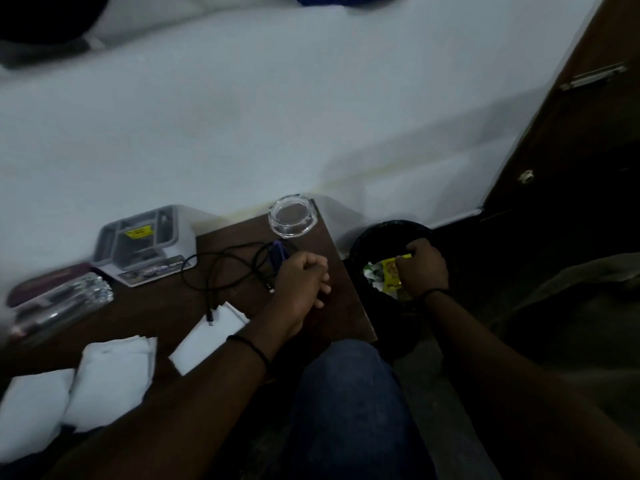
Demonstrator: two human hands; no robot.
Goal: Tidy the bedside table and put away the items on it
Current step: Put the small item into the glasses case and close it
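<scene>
The dark wooden bedside table (332,313) stands against a white bed. On it lie a tangled black cable (221,268), a clear glass ashtray (292,216), a white card (207,336), a grey tray (145,237) and folded white cloths (110,375). My left hand (304,282) rests curled on the table by the cable and a small purple item (278,249); I cannot see whether it holds anything. My right hand (424,268) is over a black bin (377,244) to the right of the table, shut on a yellow wrapper (391,273).
A crinkled clear plastic bottle (62,306) and a dark red case (45,282) lie at the table's left end. A white bed (277,116) fills the far side. A dark wooden cabinet (571,150) stands at the right. My knee (349,393) is below the table.
</scene>
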